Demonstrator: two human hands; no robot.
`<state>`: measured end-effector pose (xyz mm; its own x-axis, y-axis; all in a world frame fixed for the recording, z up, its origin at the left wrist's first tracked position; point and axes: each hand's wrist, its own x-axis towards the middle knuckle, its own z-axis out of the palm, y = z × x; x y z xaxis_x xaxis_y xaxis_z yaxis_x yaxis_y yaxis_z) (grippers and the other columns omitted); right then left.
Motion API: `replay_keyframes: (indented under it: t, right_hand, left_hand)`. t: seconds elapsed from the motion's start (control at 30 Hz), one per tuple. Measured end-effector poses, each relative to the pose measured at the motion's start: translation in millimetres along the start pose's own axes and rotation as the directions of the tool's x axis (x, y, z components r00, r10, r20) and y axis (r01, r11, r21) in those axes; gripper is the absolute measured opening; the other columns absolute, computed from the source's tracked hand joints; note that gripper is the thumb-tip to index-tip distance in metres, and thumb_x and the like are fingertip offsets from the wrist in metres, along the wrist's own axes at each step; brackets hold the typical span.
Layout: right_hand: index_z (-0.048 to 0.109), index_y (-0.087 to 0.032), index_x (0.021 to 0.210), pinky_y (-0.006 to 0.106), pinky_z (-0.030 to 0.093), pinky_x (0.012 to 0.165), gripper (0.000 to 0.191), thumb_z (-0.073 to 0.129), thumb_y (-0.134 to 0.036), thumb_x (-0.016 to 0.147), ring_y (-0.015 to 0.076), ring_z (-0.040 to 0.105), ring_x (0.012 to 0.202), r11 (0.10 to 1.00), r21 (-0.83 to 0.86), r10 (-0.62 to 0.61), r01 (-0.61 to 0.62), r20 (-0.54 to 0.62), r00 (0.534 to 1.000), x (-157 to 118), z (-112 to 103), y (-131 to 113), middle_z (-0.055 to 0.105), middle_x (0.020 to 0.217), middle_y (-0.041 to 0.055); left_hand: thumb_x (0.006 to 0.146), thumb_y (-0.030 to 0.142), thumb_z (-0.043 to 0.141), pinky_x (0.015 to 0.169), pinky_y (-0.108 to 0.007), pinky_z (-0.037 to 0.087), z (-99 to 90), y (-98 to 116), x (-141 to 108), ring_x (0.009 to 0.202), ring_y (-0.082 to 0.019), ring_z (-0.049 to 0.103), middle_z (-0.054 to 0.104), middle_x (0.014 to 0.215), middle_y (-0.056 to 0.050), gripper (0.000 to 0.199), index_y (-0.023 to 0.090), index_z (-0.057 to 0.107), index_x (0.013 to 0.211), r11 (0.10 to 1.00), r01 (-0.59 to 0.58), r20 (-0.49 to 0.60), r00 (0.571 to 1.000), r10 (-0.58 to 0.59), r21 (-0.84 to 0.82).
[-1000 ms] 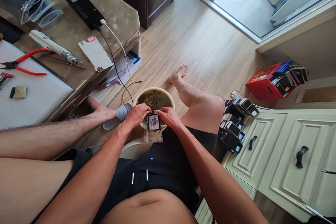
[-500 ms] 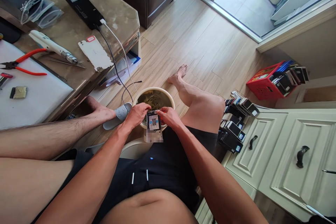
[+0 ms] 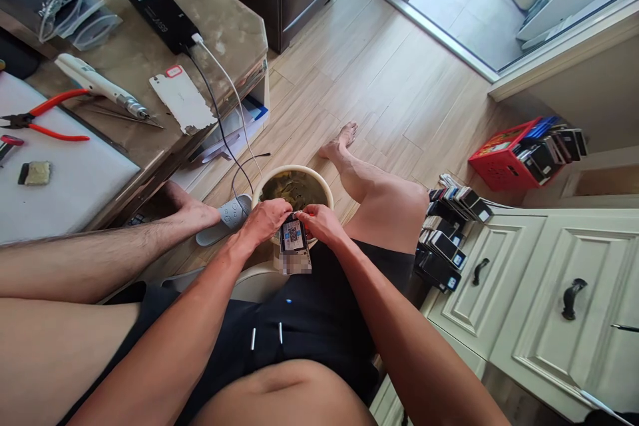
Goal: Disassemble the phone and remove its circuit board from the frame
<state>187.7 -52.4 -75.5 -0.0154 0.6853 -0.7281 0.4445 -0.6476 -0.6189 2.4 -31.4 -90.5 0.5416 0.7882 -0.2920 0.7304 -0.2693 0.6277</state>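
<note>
An opened phone (image 3: 293, 237), its labelled battery exposed, hangs over the near rim of a cream bucket (image 3: 328, 194). My left hand (image 3: 269, 219) is closed, its fingertips pinched at the phone's top left corner. At the top right, my right hand (image 3: 322, 221) is also closed on the phone, thumb and fingers together at its edge. Both hands' fingertips almost meet. Something small and orange-red shows by my right fingers, too small to name. Dark liquid and loose scraps lie inside the bucket.
Left, a table bears a black power bank (image 3: 160, 12) with cables, a pen-shaped electric screwdriver (image 3: 102, 86), red-handled pliers (image 3: 50, 116) and a white phone-shaped plate (image 3: 182, 98). Phones stand stacked (image 3: 449, 233) by the cabinet (image 3: 524, 299). A red crate (image 3: 499, 156) is farther back.
My left hand has moved slightly right along the phone's top edge, closer to my right hand. The phone has shifted a little downward in view.
</note>
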Motion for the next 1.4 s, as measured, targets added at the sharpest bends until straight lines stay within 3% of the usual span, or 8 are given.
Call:
replay_keyframes:
  t: [0.37,0.57,0.73,0.9,1.1,1.2,1.4]
  right_hand:
    - [0.065,-0.017,0.076,0.024,0.051,0.053,0.029,0.069,-0.033,0.1,0.0105,0.058,0.049,0.998,-0.062,0.025,-0.024,0.025,0.999,0,0,-1,0.057,0.056,-0.0073]
    - [0.062,-0.018,0.068,0.024,0.047,0.051,0.032,0.069,-0.029,0.098,0.0119,0.06,0.047,0.998,-0.067,-0.003,0.005,0.034,0.999,-2,-1,-2,0.056,0.052,-0.0061]
    - [0.064,-0.017,0.074,0.023,0.049,0.05,0.031,0.07,-0.032,0.1,0.0101,0.058,0.047,0.997,-0.077,0.02,-0.017,0.037,0.999,-2,-1,-3,0.055,0.054,-0.0079]
    - [0.066,-0.015,0.081,0.023,0.053,0.053,0.03,0.068,-0.036,0.103,0.0085,0.057,0.051,0.996,-0.057,0.065,-0.063,0.037,0.997,0,0,-2,0.058,0.062,-0.0072]
    - [0.067,-0.014,0.089,0.023,0.054,0.055,0.027,0.067,-0.037,0.104,0.0086,0.059,0.056,0.996,0.026,0.083,-0.084,0.013,0.996,2,-1,1,0.062,0.07,-0.005]
    - [0.067,-0.014,0.093,0.023,0.054,0.055,0.027,0.065,-0.038,0.105,0.0085,0.058,0.056,0.993,0.084,0.081,-0.08,-0.006,0.997,1,-3,2,0.062,0.073,-0.0047]
    - [0.066,-0.014,0.092,0.022,0.052,0.054,0.028,0.065,-0.039,0.105,0.0081,0.056,0.055,0.98,0.183,0.082,-0.076,-0.024,0.996,0,-5,2,0.061,0.072,-0.0051]
  left_hand:
    - [0.104,0.024,0.054,0.084,-0.029,0.051,-1.2,0,-2,0.097,-0.021,0.071,0.077,0.105,-0.008,0.022,0.02,0.076,0.104,0.999,-0.011,0.022,1.0,0.01,0.04]
    - [0.104,0.025,0.054,0.077,-0.03,0.049,0.8,1,-2,0.092,-0.021,0.07,0.076,0.1,-0.007,0.023,0.021,0.076,0.099,0.998,-0.015,0.02,1.0,0.014,0.054]
    - [0.102,0.022,0.054,0.075,-0.03,0.047,3.5,4,-2,0.087,-0.02,0.068,0.073,0.095,-0.006,0.021,0.021,0.073,0.092,0.999,0.009,-0.009,1.0,-0.009,0.036]
    - [0.103,0.018,0.051,0.082,-0.034,0.051,7.5,-2,1,0.09,-0.02,0.067,0.072,0.101,-0.008,0.021,0.018,0.072,0.099,0.994,0.105,-0.094,0.99,-0.107,-0.029]
    - [0.102,0.021,0.061,0.092,-0.04,0.056,12.4,-9,11,0.094,-0.019,0.067,0.072,0.108,-0.006,0.012,0.016,0.071,0.105,0.956,0.218,-0.141,0.958,-0.248,-0.198]
    - [0.101,0.032,0.067,0.091,-0.041,0.059,15.9,-9,16,0.096,-0.019,0.069,0.072,0.119,-0.008,0.021,0.016,0.07,0.113,0.903,0.291,-0.147,0.925,-0.35,-0.317]
    - [0.102,0.045,0.065,0.083,-0.038,0.06,15.4,-6,23,0.088,-0.018,0.07,0.074,0.102,-0.006,0.03,0.016,0.071,0.104,0.726,0.43,-0.085,0.828,-0.554,-0.537]
